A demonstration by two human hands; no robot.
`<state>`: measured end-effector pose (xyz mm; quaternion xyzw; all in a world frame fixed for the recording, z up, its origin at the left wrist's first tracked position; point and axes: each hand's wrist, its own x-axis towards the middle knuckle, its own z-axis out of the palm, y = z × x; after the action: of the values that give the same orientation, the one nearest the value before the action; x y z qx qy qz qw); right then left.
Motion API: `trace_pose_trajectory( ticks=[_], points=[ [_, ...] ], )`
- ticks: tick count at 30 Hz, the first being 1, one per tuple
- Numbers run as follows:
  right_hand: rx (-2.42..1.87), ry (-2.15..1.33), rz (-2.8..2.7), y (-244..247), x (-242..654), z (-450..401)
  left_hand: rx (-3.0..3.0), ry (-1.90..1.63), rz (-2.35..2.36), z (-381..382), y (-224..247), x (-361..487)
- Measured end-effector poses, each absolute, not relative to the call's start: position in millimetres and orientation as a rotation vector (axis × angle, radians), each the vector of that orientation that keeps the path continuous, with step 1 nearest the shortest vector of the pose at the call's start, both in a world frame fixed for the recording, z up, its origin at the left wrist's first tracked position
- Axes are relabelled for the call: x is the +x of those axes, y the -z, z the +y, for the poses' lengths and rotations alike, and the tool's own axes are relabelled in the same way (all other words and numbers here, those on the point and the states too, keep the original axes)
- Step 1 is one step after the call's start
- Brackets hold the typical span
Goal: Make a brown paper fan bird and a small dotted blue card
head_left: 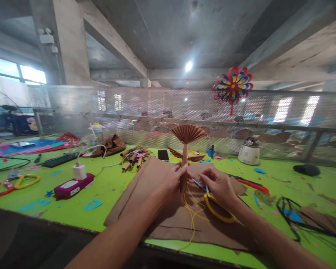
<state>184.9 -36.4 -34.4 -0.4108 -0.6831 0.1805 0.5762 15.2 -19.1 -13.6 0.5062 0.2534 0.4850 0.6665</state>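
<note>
My left hand [176, 180] is closed around the stem of a brown paper piece, held upright, with a pleated paper fan [189, 133] spread out at its top. Yellow thread [192, 215] trails from the lower stem onto a large brown paper sheet [168, 220]. To the right of the stem, my right hand [216, 184] has its thumb and fingers pinched together; what they hold is too small to make out. Just under that hand are scissors [218, 212] with a yellow handle, their blades partly hidden. Another pleated paper piece [194, 158] lies behind the stem.
Several rolled paper tubes [133, 158] lie at the back left. A purple power strip [74, 186] with a white charger and other scissors [24, 182] lie left. A white kettle-like jug [249, 151], a red-handled tool [253, 185] and black straps [287, 220] are right. A mesh partition [156, 108] stands behind.
</note>
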Motion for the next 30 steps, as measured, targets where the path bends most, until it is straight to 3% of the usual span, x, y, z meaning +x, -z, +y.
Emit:
trace_pose_trajectory(
  ticks=[11,18,30],
  points=[
    [-1.008,-0.377,-1.719,25.6,178.0,-52.3,1.181,-1.109,0.564,-21.6,9.0,14.7],
    [-0.889,-0.606,-1.561,27.5,178.3,-46.5,1.149,-1.104,0.602,-24.3,6.2,14.9],
    [-0.929,-0.658,-1.573,27.2,178.2,-48.9,1.123,-1.141,0.564,-8.2,17.7,13.5]
  ],
)
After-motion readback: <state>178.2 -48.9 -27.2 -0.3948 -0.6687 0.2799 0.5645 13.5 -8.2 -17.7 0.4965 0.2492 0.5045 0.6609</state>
